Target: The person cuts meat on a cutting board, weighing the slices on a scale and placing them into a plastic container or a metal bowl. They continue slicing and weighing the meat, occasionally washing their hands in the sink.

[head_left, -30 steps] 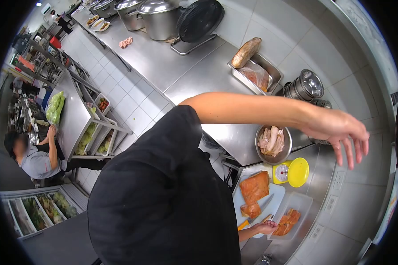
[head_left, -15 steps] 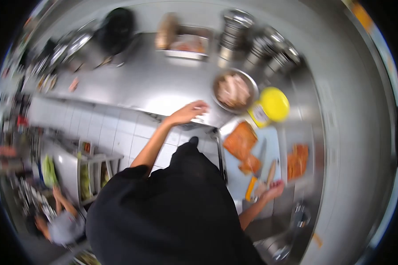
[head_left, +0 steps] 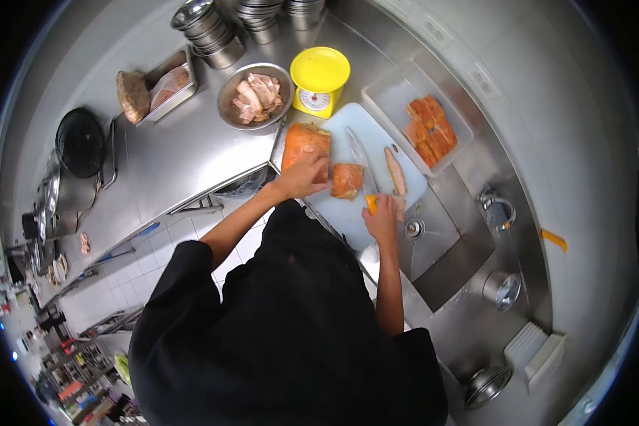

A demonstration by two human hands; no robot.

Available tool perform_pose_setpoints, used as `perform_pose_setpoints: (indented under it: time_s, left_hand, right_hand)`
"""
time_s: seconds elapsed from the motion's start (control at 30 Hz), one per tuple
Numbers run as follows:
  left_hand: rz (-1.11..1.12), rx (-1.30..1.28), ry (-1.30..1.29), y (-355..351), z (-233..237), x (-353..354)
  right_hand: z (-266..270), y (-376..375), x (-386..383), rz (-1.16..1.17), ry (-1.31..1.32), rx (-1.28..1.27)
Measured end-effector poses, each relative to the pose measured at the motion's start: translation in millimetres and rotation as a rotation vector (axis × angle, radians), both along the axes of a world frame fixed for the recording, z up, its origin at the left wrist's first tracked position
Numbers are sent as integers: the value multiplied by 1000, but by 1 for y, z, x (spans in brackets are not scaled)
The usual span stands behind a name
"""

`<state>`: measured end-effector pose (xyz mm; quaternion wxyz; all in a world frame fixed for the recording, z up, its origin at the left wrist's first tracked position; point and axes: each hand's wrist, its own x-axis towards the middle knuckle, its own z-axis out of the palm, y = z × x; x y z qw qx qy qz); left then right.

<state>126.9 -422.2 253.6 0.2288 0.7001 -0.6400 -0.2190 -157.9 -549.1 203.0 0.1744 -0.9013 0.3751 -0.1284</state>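
My left hand (head_left: 304, 175) rests on the lower edge of a large browned slab of meat (head_left: 307, 142), its fingers bent over it. My right hand (head_left: 383, 217) is wrapped round the orange handle of a knife (head_left: 359, 150), whose blade lies along the light blue cutting board (head_left: 334, 213). Between the slab and the blade is a smaller browned piece (head_left: 347, 180). To the right of the blade lies a narrow strip of meat (head_left: 395, 171), and a pale scrap shows beside my right hand.
Behind the board stand a yellow scale (head_left: 320, 77) and a metal bowl of pale meat (head_left: 254, 96). A clear tub (head_left: 444, 160) of browned pieces sits right of the board, above a sink (head_left: 452, 270). Stacked metal bowls (head_left: 204, 30) stand at the back.
The view has swung towards the board and sink. My left hand has come from beside the counter onto the large slab. My right hand has moved onto the knife handle.
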Motion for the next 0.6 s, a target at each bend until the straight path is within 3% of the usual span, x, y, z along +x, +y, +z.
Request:
perform_pose_setpoints:
  time_s: [0.13, 0.23, 0.33, 0.53, 0.6]
  left_hand:
    - [-163, -81, -105, -43, -32, -53]
    - [-159, 20, -465, -58, -35, -65]
    - [-105, 159, -332, -70, -34, -62]
    - [479, 28, -247, -103, -49, -91]
    - [481, 115, -157, -107, -32, -92]
  right_hand:
    - [-22, -5, 10, -67, -5, 59]
    - [-6, -4, 2, -197, -20, 206]
    - [1, -4, -19, -196, -48, 267]
    - [24, 14, -56, -229, 8, 412]
    - [28, 24, -65, -244, 103, 429]
